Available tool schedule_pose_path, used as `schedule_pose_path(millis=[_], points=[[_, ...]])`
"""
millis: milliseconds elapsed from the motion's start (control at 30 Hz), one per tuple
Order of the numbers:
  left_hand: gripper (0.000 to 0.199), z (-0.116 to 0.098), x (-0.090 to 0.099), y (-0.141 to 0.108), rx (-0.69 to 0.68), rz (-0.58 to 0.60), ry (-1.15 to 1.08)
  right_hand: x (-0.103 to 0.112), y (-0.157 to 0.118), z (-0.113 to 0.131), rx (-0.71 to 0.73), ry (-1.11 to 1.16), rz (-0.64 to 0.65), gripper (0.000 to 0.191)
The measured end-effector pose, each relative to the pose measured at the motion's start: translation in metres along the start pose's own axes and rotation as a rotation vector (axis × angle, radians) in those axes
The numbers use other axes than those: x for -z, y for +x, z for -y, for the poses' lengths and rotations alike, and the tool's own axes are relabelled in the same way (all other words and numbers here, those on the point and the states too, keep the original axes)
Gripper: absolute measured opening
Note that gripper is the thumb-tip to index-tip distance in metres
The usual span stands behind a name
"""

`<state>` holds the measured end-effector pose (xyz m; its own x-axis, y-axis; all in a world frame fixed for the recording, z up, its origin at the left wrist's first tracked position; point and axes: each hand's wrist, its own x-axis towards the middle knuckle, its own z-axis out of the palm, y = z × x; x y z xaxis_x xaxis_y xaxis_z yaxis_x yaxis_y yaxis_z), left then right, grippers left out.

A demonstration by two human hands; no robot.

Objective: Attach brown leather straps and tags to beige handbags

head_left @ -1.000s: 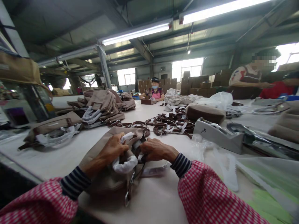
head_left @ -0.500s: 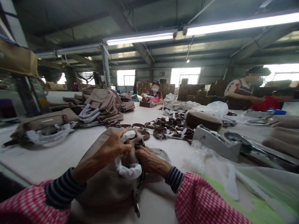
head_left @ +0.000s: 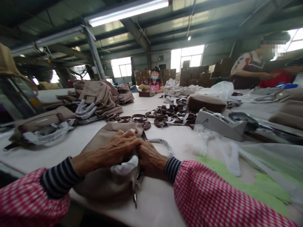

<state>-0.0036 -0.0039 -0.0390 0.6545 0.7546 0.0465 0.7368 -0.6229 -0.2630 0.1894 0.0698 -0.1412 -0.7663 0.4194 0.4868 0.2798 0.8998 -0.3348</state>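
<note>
A taupe bag (head_left: 99, 179) lies on the white table right before me, with a white-wrapped handle (head_left: 125, 166) on its upper side. Over that handle and the bag's top lies my left hand (head_left: 115, 146), fingers bent and pressed together; what they grip is hidden. My right hand (head_left: 150, 154) is closed at the bag's right edge, touching my left fingertips, its grip also out of sight. A metal clasp (head_left: 134, 198) hangs from the bag's near end. Another wrapped handle (head_left: 163, 144) shows behind my right hand.
Coiled brown straps (head_left: 163, 116) lie beyond the bag. Piled taupe bags (head_left: 97, 94) stand at left. A grey tape dispenser (head_left: 220, 124), clear plastic (head_left: 201, 135) and green sheets (head_left: 265, 189) are at right. A person (head_left: 155, 83) sits across the table (head_left: 161, 195); another is at right.
My left hand has flattened down over the handle and moved against my right hand, covering more of the bag's top. The camera view has tilted down slightly.
</note>
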Motion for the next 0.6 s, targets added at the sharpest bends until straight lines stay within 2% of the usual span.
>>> schedule_pose_path(millis=[100,200,300,433,533,600], points=[[0.045,0.007,0.009,0.008,0.024,0.098,0.038,0.007,-0.005,0.014,-0.086,-0.127,0.032,0.023],[0.028,0.021,0.02,0.008,-0.046,0.078,0.052,0.012,-0.007,0.023,-0.207,-0.184,0.011,0.025],[0.036,0.033,0.03,0.0,-0.092,-0.047,0.014,0.013,-0.006,0.025,-0.261,-0.187,-0.004,0.03],[0.04,0.041,0.038,-0.012,-0.125,-0.174,-0.049,0.013,-0.004,0.024,-0.229,-0.162,-0.003,0.028],[0.038,0.044,0.034,-0.012,-0.132,-0.188,-0.054,0.013,-0.002,0.025,-0.219,-0.127,0.006,0.027],[0.037,0.043,0.031,-0.008,-0.131,-0.145,-0.03,0.014,-0.002,0.025,-0.266,-0.106,0.003,0.027]])
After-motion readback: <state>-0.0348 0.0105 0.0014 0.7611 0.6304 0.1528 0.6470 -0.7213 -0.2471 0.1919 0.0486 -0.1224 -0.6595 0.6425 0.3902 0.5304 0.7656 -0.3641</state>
